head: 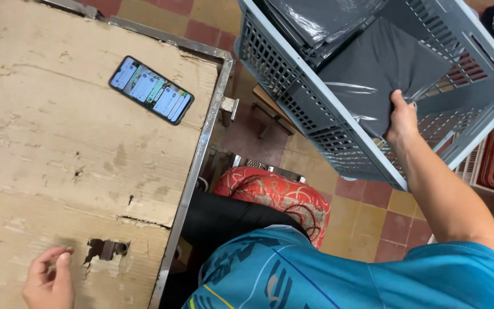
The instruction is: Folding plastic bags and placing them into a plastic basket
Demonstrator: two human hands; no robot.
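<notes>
right hand on a grey bag in the crate, left hand idle on the cardboard

my right hand (402,119) reaches out toward two o'clock into a grey plastic crate (315,123) with slotted walls. its fingers are closed on the edge of a dark grey plastic mailer bag (373,74) that lies inside the crate, thumb on top. more grey bags (315,20) are stacked further in, at about one o'clock.

my left hand (48,279) sits at about eight o'clock, resting on the worn cardboard sheet (47,143) that covers the metal-edged table (198,157). it holds nothing, fingers loosely curled. just beside it, toward its three o'clock, is a torn hole in the cardboard (105,250).

a smartphone (151,90) with a lit screen lies flat on the cardboard at eleven o'clock, well apart from both hands. below me, near six o'clock, a red patterned stool cushion (275,194) shows over the tiled floor (367,223).
</notes>
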